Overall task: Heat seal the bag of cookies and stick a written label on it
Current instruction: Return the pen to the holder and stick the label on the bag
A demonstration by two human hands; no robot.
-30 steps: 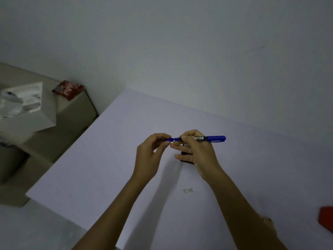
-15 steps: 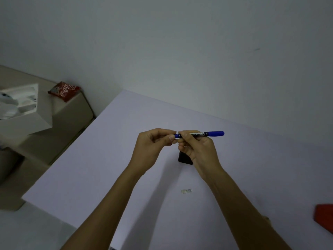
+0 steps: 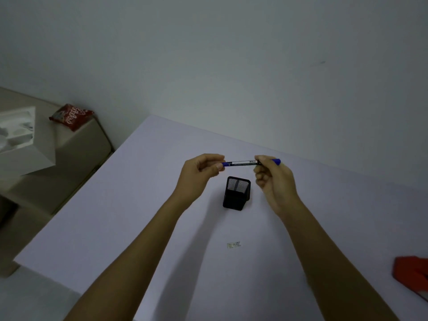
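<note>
Both hands pinch a blue marker (image 3: 243, 162) level above the white table (image 3: 143, 181): left hand (image 3: 201, 170) on one end, right hand (image 3: 273, 179) on the other. Below it stands a black mesh holder (image 3: 236, 193); nearer lies a small label (image 3: 234, 245).

The pen (image 3: 245, 162) is black with a white printed strip and blue ends. The holder (image 3: 236, 193) is black mesh. The worktop (image 3: 143, 205) is pale lilac. Far left lies a red packet (image 3: 70, 116) with white lettering; near right, something red (image 3: 411, 273).
</note>
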